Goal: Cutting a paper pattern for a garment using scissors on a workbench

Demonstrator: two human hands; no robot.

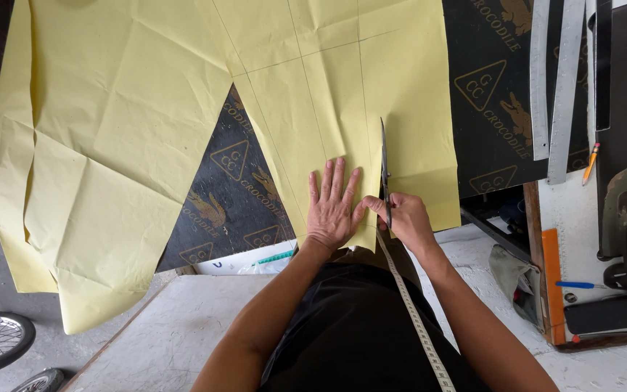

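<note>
Cutting creased pale-yellow pattern paper (183,109) on the black board (502,94).

I see my left hand (333,207) spread flat on the paper, and my right hand (404,218) closed around dark metal scissors (384,170), whose blades lie along a pencilled line. Gold triangular logos dot the board beneath.

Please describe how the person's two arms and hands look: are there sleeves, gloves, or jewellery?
The left hand and the right hand are bare: no gloves, rings or watch are visible. The forearms are uncovered, with no sleeves in view. A measuring tape hangs over the black garment.
</note>
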